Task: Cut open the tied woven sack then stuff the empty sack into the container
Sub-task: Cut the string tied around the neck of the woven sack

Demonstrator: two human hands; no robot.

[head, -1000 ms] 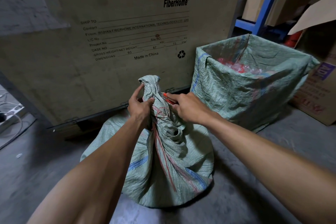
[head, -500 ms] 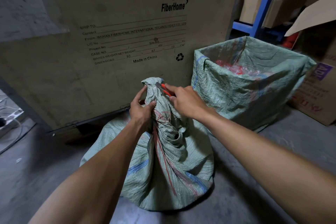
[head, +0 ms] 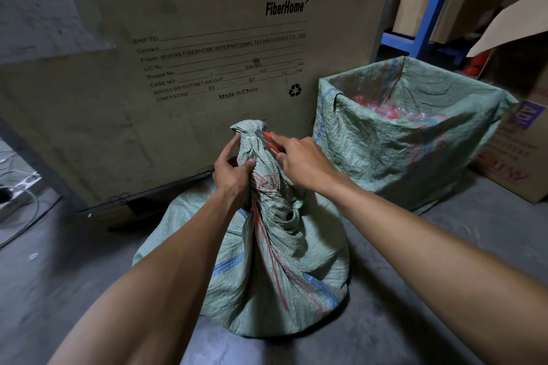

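Note:
A green woven sack (head: pixel 267 270) with blue and red stripes stands on the concrete floor, its neck twisted and tied. My left hand (head: pixel 232 175) grips the neck just below the bunched top. My right hand (head: pixel 302 163) holds a red utility knife (head: pixel 268 141), whose blade touches the tape-wrapped top of the neck. To the right stands a square container (head: pixel 385 145) lined with the same green woven cloth, open at the top, with red and clear plastic inside.
A large FiberHome crate (head: pixel 192 53) rises directly behind the sack. Cardboard boxes (head: pixel 516 151) sit at the right, and a blue shelf frame (head: pixel 427 15) with more boxes stands behind the container. Cables and a power strip (head: pixel 17 192) lie at the far left.
My right hand has moved the knife up the neck, from beside the left hand's fingers to the very top of the bunch. My left hand keeps its grip.

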